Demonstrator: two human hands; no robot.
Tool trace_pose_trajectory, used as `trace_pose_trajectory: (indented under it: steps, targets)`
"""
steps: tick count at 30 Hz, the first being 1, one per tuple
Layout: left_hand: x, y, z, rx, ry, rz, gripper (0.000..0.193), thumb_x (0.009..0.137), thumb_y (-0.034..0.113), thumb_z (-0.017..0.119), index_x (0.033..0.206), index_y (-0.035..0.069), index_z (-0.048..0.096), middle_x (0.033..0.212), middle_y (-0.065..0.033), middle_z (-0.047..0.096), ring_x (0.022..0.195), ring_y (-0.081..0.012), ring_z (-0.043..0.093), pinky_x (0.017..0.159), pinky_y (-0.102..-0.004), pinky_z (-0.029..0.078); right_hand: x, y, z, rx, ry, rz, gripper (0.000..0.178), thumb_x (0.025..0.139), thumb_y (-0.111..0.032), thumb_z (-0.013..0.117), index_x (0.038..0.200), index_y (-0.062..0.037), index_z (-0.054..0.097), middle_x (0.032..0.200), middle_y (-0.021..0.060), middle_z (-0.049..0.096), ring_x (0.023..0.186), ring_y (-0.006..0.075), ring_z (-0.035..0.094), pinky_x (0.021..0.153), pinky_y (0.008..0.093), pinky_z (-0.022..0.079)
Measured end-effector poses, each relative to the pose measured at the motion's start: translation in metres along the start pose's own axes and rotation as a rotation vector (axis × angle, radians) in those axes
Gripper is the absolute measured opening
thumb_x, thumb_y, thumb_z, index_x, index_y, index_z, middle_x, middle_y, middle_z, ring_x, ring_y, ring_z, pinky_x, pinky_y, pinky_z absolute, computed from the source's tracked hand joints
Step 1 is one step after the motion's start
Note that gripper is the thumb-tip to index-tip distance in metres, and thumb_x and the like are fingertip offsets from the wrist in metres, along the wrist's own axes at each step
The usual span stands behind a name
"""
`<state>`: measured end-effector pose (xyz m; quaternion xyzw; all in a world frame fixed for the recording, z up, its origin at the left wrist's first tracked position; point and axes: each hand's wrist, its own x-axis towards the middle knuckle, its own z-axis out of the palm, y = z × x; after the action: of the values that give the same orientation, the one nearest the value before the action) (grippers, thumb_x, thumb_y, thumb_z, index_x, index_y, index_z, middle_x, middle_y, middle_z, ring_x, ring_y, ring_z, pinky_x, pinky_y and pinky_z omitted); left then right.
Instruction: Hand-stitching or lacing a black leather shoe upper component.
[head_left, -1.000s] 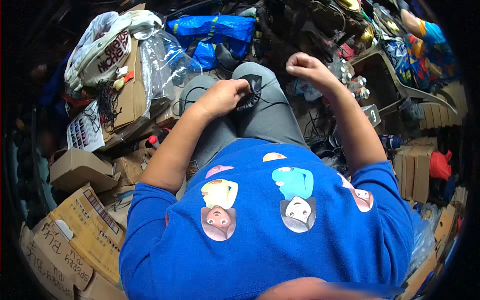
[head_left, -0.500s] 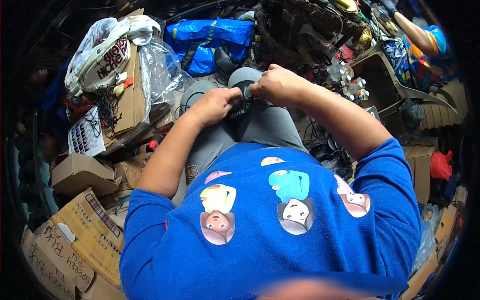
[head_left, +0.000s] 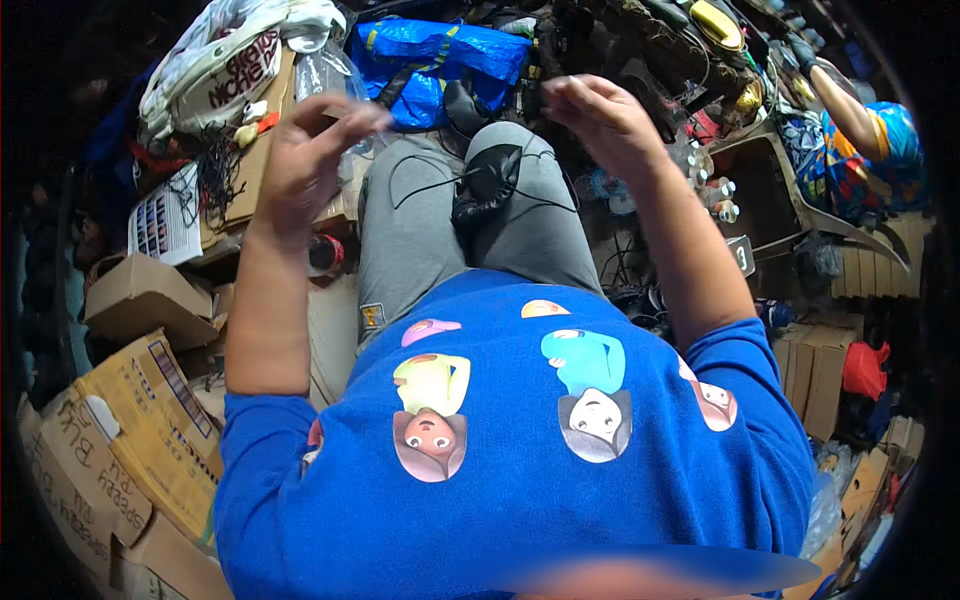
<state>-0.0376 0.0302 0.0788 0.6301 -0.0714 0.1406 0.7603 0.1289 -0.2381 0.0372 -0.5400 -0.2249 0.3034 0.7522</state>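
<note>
A black shoe (head_left: 488,182) lies between my thighs, resting mostly on my right thigh in grey trousers. Thin black cord loops out of it to both sides over my legs. My left hand (head_left: 318,150) is raised to the left of the shoe, apart from it, blurred, its thumb and fingers drawn together. On the other side, my right hand (head_left: 607,112) is held up above and right of the shoe, fingertips pinched together. Whatever either pinch holds is too small or blurred to make out.
A blue bag (head_left: 430,65) lies beyond my knees. Left are a white cloth bag (head_left: 225,75) and cardboard boxes (head_left: 150,300). Plastic bottles (head_left: 718,195) stand right, beside a rectangular basin (head_left: 755,185). Another person's arm (head_left: 850,115) reaches in at upper right.
Both hands have left the shoe and swung apart, the left toward the left, the right up and rightward. The shoe stays on my lap, now uncovered with its cord showing.
</note>
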Motion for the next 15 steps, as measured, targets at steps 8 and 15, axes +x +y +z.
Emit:
trace_pose_trajectory:
  steps: [8,15]
  targets:
    - [-0.029,-0.013,0.027,0.625,-0.468,-0.226,0.019,0.086,0.023,0.058,0.087,0.003,0.058,0.077,-0.0082,0.062,0.070,-0.0196,0.060,0.061,-0.0313,0.047,-0.034,0.011,0.026,-0.953,-0.409,0.001,0.021,0.089,-0.024,0.058,0.098,-0.0046,0.060,0.081,0.0032,0.061,0.075,0.0124,0.055,0.068,0.0282,0.046]
    - [-0.070,0.107,-0.203,1.663,0.382,-0.183,0.020,0.080,0.009,0.060,0.098,0.003,0.065,0.094,-0.0070,0.064,0.088,-0.0176,0.061,0.079,-0.0278,0.046,-0.151,-0.005,-0.188,-1.411,0.340,0.280,0.025,0.084,-0.024,0.061,0.104,-0.0102,0.065,0.090,0.0112,0.067,0.084,0.0183,0.064,0.076,0.0282,0.047]
